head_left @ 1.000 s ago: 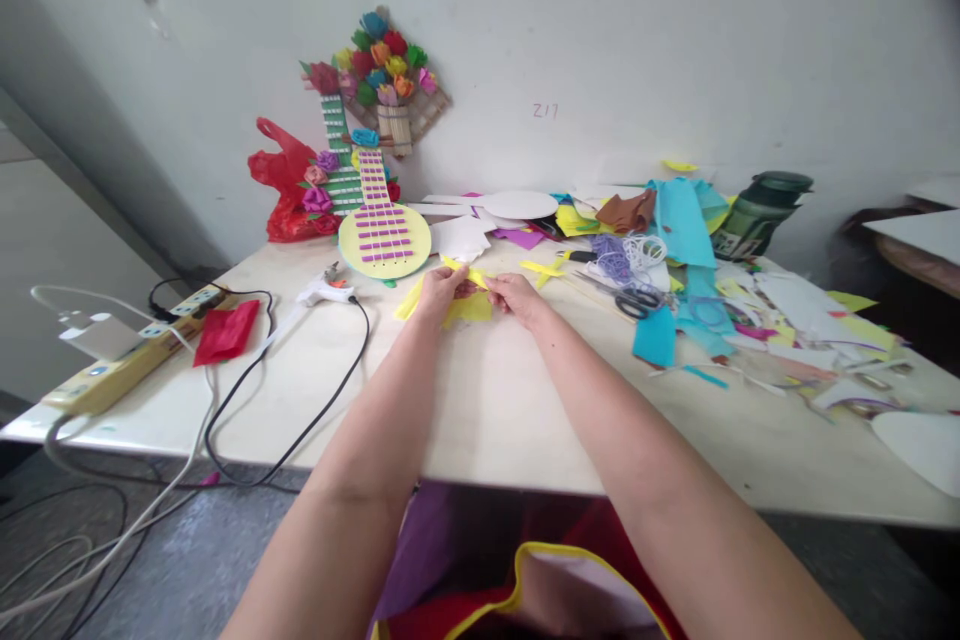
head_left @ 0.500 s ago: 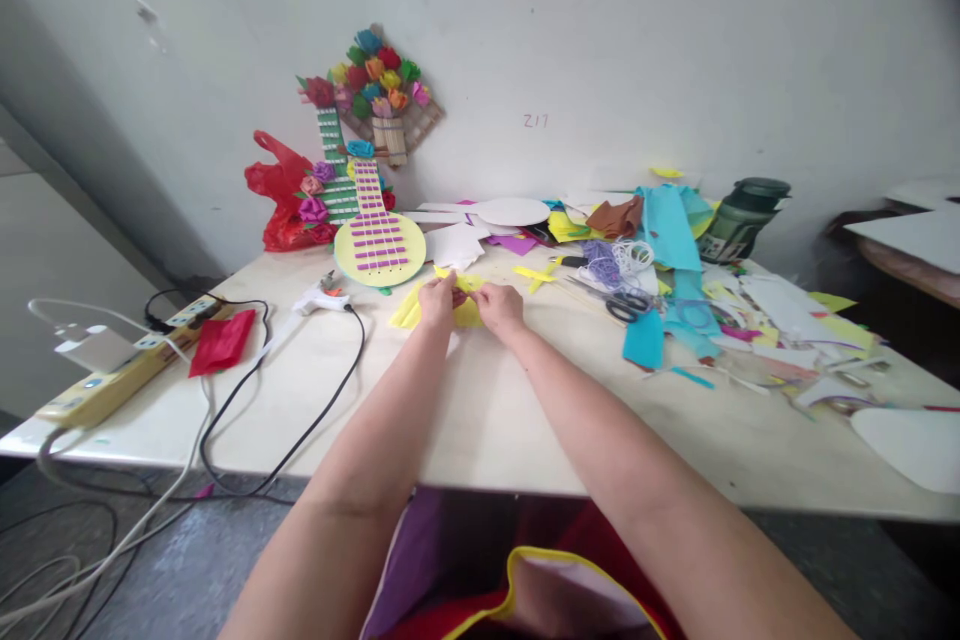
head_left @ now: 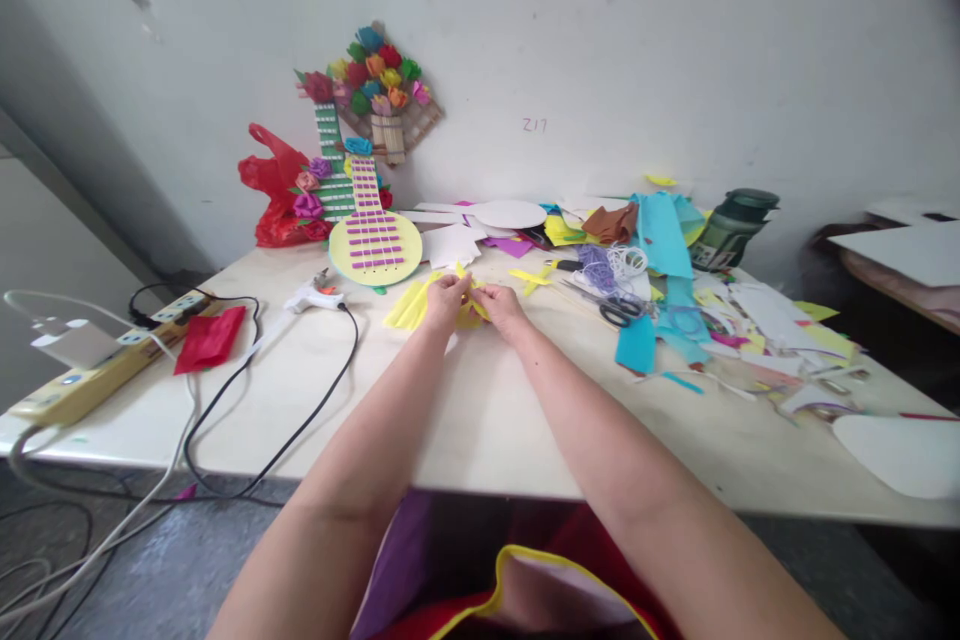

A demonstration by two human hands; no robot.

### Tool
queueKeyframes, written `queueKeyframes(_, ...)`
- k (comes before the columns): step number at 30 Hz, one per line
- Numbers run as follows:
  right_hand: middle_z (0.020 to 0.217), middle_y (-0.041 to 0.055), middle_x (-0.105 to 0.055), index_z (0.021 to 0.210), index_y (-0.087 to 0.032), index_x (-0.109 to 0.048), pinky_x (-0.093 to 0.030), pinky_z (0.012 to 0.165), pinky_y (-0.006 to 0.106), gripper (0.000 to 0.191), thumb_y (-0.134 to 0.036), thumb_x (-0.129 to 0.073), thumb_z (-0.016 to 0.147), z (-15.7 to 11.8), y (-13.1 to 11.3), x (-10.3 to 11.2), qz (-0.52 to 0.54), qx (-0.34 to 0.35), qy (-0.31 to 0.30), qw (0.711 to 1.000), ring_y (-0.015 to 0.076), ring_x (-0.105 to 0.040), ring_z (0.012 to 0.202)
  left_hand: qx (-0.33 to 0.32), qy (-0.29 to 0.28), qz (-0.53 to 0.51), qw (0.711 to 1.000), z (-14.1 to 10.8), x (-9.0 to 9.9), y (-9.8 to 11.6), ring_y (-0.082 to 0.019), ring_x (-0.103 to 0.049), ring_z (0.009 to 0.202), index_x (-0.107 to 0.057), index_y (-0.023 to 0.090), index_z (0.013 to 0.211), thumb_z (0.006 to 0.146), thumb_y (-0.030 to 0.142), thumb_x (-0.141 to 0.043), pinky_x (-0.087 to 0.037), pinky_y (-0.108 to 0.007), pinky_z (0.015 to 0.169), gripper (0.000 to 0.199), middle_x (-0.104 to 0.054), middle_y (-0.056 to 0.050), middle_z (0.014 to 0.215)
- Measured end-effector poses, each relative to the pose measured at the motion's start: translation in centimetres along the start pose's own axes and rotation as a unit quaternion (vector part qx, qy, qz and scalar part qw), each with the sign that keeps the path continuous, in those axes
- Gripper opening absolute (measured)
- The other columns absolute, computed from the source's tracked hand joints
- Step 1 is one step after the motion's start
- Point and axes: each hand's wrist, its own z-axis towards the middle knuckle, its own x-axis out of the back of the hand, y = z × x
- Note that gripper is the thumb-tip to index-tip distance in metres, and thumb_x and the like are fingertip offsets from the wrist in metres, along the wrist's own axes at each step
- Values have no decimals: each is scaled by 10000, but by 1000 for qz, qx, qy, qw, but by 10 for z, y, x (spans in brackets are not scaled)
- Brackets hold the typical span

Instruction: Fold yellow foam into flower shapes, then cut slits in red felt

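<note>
At the middle of the table my left hand (head_left: 448, 298) pinches a piece of yellow crepe paper (head_left: 460, 270), and a bit of it sticks up above the fingertips. The fingers of my right hand (head_left: 501, 307) are closed on the same paper from the other side, close to the left fingertips. Under and left of the hands lies a pleated yellow crepe sheet (head_left: 409, 307). Fingers hide much of the held paper. Just behind stands a yellow paper guitar (head_left: 376, 245) with purple strips, leaning on other paper flowers.
On the left are a white glue gun (head_left: 315, 294), a red packet (head_left: 211, 339) and a power strip (head_left: 112, 370) with trailing cords. To the right lie scissors (head_left: 621, 311), purple yarn (head_left: 597, 270), blue crepe paper (head_left: 664, 235), paper scraps and a dark green bottle (head_left: 735, 228).
A yellow paper tip now stands up between my fingertips. My right hand has turned slightly, still close to the left. The view has shifted a little.
</note>
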Motion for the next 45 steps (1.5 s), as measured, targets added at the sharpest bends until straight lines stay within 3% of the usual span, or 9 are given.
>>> queueKeyframes(3, 437, -25, -515, 583, -156, -574, -322, 424, 215, 362, -499, -567, 697, 2, 1, -1, -31, 17, 20, 999, 85, -405, 392, 21, -23, -17, 999, -3, -3, 2, -92, -487, 445, -479, 144, 536, 619, 300, -696, -430, -259, 526, 280, -509, 10, 503)
queueKeyframes(7, 546, 11, -603, 598, -166, -609, -396, 554, 228, 278, -356, -516, 779, 4, -1, -4, -194, 74, 55, 977, 128, -539, 544, 60, 35, -69, 995, -6, -7, 5, -90, -484, 443, -475, 150, 548, 675, 205, -641, -433, -252, 539, 216, -480, 29, 471)
queueKeyframes(11, 897, 56, -686, 846, -201, -670, -408, 688, 256, 211, -268, -472, 819, -2, -9, -8, -374, 112, 78, 917, 186, -606, 818, 75, 73, -95, 990, -8, -9, 7, -66, -435, 414, -466, 159, 565, 711, 141, -595, -408, -217, 513, 195, -425, 56, 437)
queueKeyframes(15, 910, 62, -688, 1039, -226, -637, -400, 693, 277, 298, -289, -412, 853, -8, -17, -12, -478, 104, 63, 870, 209, -612, 834, 74, 96, -111, 986, -6, -9, 8, -53, -383, 374, -423, 173, 579, 743, 185, -586, -358, -191, 448, 230, -376, 73, 403)
queueKeyframes(19, 904, 60, -689, 1085, -236, -618, -394, 679, 276, 326, -306, -396, 857, -10, -19, -14, -498, 97, 52, 860, 212, -613, 835, 64, 111, -112, 985, -6, -9, 6, -41, -329, 348, -385, 178, 559, 746, 211, -594, -324, -182, 415, 283, -330, 86, 387)
queueKeyframes(28, 879, 39, -687, 1104, -268, -604, -384, 659, 262, 329, -302, -391, 856, -15, -21, -13, -484, 106, 49, 867, 196, -606, 807, 42, 119, -101, 987, -4, -8, 8, -66, -434, 381, -447, 163, 612, 736, 255, -587, -366, -193, 446, 208, -470, 46, 439)
queueKeyframes(34, 810, 41, -680, 901, -217, -666, -379, 629, 243, 268, -334, -433, 841, -10, -15, -12, -436, 99, 40, 894, 177, -595, 758, 32, 111, -81, 990, -6, -8, 12, -98, -511, 416, -486, 158, 716, 758, 258, -532, -375, -203, 461, 118, -566, 4, 495)
queueKeyframes(41, 550, -3, -588, 633, -178, -595, -374, 525, 215, 228, -331, -507, 777, -3, -3, -11, -238, 85, 7, 968, 133, -543, 572, 22, 122, -61, 990, -4, -4, 10, -139, -574, 485, -462, 167, 746, 732, 298, -560, -421, -241, 499, 164, -599, -9, 543)
queueKeyframes(45, 454, -25, -532, 589, -176, -557, -365, 468, 207, 251, -374, -536, 741, -2, -2, -10, -86, 45, 12, 995, 106, -482, 457, 2, 87, -71, 994, -6, -3, 15, -143, -592, 537, -492, 157, 753, 685, 429, -620, -445, -249, 532, 307, -609, -25, 577)
